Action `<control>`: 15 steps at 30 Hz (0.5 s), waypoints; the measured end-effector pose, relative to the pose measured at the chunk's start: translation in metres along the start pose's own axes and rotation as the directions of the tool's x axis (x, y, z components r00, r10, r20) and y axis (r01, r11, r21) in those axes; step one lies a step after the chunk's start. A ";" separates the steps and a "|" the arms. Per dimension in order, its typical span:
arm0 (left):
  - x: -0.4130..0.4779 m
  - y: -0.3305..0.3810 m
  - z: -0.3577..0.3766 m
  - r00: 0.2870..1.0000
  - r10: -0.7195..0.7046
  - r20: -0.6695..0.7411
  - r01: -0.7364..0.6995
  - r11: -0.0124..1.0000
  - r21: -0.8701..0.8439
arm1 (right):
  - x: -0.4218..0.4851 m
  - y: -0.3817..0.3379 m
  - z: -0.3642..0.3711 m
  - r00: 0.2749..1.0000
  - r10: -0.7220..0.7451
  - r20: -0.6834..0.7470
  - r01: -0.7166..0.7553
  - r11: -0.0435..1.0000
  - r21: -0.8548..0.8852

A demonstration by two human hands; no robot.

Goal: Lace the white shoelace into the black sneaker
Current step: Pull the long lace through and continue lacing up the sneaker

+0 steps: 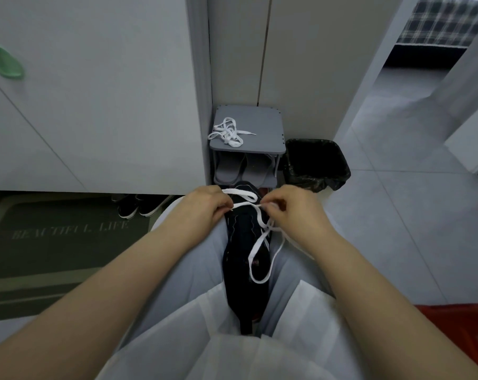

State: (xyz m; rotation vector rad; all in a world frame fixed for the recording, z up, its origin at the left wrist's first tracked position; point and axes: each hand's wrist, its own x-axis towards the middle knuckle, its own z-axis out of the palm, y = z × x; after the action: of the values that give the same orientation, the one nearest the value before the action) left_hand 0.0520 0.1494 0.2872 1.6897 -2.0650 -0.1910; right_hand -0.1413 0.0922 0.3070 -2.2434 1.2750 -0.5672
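Left hand [205, 208] and right hand [295, 208] pinch the white shoelace [244, 204] over the black sneaker [243, 242] on the lap; tiled floor [396, 215], shoe rack [265, 119] and bin [317, 165] lie beyond.

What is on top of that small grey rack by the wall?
A tangled white lace lies on the rack. Grey slippers sit underneath; the sneaker hides anything lower.

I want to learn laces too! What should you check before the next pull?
1. The shoe sits steady between the legs: ok.
2. The left hand pinches the lace: ok.
3. The right hand pinches the lace: ok.
4. The lace is free of tangles: cannot tell, loose loops lie over the shoe.
5. The next hole is in plain sight: cannot tell.
6. The spare lace is out of the way on the shelf: ok.
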 end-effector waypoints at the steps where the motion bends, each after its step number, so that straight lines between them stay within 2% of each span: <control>1: 0.000 -0.001 0.000 1.000 0.003 0.005 -0.003 1.000 -0.009 | -0.002 -0.001 0.004 0.998 -0.026 0.064 0.026 1.000 -0.012; 3: 0.000 -0.001 0.000 1.000 -0.009 0.011 0.010 1.000 -0.026 | -0.003 0.000 0.013 0.993 -0.044 0.111 0.050 0.997 -0.058; 8: -0.001 0.001 0.001 1.000 -0.022 -0.001 0.022 0.999 -0.027 | 0.003 0.008 0.016 0.998 -0.023 0.063 0.034 0.984 -0.174; 15: 0.000 0.003 0.000 0.998 -0.038 0.042 0.038 0.999 -0.006 | 0.008 0.005 0.012 0.974 -0.138 0.178 0.179 0.953 -0.242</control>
State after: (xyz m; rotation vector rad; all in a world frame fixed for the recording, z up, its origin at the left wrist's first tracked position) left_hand 0.0490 0.1504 0.2880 1.7361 -2.0615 -0.2471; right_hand -0.1341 0.0859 0.2958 -2.5656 1.1493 -0.2822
